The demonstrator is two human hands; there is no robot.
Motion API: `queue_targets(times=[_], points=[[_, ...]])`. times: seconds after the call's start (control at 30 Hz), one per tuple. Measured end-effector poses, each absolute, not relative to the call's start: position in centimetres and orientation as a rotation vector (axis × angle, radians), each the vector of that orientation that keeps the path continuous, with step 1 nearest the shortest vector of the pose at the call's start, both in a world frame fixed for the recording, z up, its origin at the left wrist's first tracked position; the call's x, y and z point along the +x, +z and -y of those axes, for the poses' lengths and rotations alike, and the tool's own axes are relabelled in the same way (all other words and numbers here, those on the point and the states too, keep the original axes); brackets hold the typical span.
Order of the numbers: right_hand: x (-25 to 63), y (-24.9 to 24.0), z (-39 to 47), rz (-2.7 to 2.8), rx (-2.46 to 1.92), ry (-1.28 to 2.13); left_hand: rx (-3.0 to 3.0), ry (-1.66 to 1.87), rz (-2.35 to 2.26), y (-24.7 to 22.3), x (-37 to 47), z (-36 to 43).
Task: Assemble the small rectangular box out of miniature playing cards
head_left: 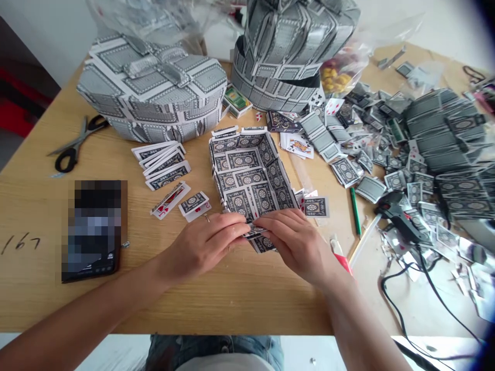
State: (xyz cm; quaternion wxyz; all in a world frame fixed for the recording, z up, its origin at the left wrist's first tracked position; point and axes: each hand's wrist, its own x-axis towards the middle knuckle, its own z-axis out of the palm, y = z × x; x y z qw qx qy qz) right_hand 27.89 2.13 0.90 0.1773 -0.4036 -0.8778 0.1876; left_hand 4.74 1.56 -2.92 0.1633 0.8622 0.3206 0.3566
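An open box made of folded playing cards stands on the table in front of me, its patterned card backs facing inward. My left hand and my right hand meet at its near wall. Both sets of fingers pinch the top edge there, around a folded card that my fingertips partly cover. Left of the box lie a fanned row of folded cards and a few loose cards. By the right side another card rests flat.
Behind stand two large objects built from cards. Scissors and a phone lie at the left. On the right are a glue gun with a looping cord, a green pencil, and heaps of folded cards.
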Motion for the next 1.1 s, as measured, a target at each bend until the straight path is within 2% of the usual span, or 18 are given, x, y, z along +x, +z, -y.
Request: queue_targets(times=[0.27,0.63,0.83,1.1], points=[[28.1,1.6,-2.4,2.548,-1.124,0.6,2.578,0.958,-0.906,-2.7,4.4,-1.9],[27.3,2.8,-2.6,2.541,-1.124,0.559,2.256,1.223,-1.207,-2.6,4.9,-1.8],[26.4,2.0,-2.3,2.479,-1.096,0.569,2.26,1.064,-1.087,-2.3,5.0,-1.4],[25.6,1.0,-2.2,2.36,-1.061,0.655,2.059,0.986,-1.168,-1.9,5.3,-1.2]])
